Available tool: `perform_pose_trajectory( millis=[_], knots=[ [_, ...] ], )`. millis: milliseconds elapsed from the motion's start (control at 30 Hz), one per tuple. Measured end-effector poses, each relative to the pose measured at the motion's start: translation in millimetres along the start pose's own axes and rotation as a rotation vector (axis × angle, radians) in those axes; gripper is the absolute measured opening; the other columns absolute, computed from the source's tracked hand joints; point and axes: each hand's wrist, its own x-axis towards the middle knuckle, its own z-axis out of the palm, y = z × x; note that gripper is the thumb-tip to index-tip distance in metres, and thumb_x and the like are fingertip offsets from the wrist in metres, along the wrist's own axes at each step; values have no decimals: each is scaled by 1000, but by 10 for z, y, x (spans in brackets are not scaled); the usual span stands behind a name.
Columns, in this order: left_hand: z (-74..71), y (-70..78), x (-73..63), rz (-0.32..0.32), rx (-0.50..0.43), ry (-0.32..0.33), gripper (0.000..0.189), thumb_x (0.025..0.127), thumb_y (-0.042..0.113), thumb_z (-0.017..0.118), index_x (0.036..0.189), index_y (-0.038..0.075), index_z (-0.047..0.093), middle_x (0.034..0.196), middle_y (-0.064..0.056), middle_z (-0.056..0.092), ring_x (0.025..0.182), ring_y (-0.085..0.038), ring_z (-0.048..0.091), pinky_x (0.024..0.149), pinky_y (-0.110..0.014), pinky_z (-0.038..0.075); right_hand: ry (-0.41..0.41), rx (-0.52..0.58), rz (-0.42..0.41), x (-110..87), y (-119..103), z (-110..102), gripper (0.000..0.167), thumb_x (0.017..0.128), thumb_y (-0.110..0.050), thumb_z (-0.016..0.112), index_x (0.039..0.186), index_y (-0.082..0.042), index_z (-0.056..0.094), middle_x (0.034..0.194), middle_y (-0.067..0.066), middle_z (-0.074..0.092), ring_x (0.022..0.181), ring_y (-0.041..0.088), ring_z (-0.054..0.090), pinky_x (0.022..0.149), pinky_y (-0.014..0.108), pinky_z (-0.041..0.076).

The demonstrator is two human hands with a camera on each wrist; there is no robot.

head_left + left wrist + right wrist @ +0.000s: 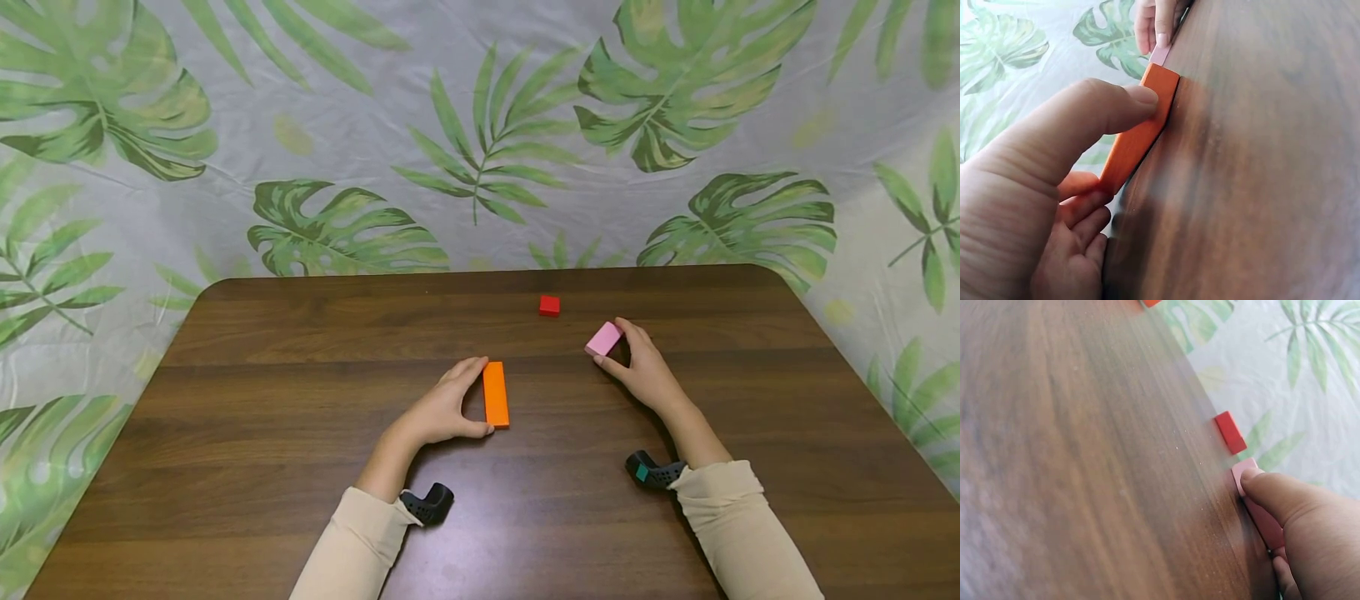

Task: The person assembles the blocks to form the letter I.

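Note:
A long orange block (495, 394) lies flat near the middle of the dark wooden table (300, 367). My left hand (450, 406) pinches it lengthwise, thumb on its near end and fingers at its far end; the left wrist view shows the thumb (1116, 106) pressed on the orange block (1141, 134). My right hand (637, 367) grips a small pink block (603, 339) on the table, to the right. In the right wrist view the thumb (1272, 490) sits on the pink block (1260, 512). A small red cube (549, 305) stands alone farther back, also seen as the red cube (1230, 432).
A leaf-patterned cloth (480, 125) hangs behind the table and drapes past its sides. Black wrist camera mounts (427, 504) sit at both cream sleeves. The table's rounded far edge (487, 271) lies just beyond the red cube.

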Motion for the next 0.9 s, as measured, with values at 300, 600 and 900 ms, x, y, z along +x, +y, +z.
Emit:
perform_pose_trajectory(
  millis=[300,600,900],
  knots=[
    [-7,3,-5,21,7,-4,94,69,28,73,143,6,20,146,-10,20,131,-25,20,102,-42,24,0,6,-2,-12,-4,-3,75,84,-30,63,137,7,23,135,29,27,124,42,26,96,55,23],
    [-19,10,-24,-6,-18,16,90,75,45,67,144,8,20,146,-7,20,132,-23,18,102,-44,23,-3,9,1,-9,-7,-6,75,85,-30,62,137,6,23,135,28,27,124,41,26,97,55,23],
    [-11,3,-6,12,-4,30,81,80,35,65,143,6,23,145,-10,22,131,-24,19,103,-43,22,-1,7,3,-3,-4,-5,75,84,-30,62,137,6,23,135,28,27,124,41,26,97,55,23]
  ],
)
